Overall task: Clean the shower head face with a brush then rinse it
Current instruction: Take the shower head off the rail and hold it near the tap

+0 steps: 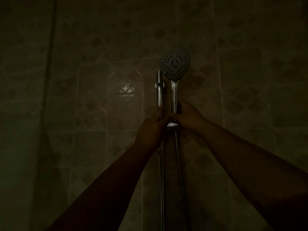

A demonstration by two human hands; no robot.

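Chrome handle [174,95] sits under my right hand [188,117], its fingers curled round the base; my left hand [153,127] grips the chrome wall rail [159,90]. Round perforated shower head [175,62] stands docked above. I'd steady the rail and lift straight out.

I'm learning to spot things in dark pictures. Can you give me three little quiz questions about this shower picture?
1. True or false: the shower head sits in its holder on the rail.
2. Which hand grips the shower head's handle? A) left hand B) right hand C) neither
3. Fill in: the metal ____ hangs down below the holder.

Key: 1 true. 2 B; its fingers curl round the handle, while the left hand holds the rail by the holder. 3 hose.
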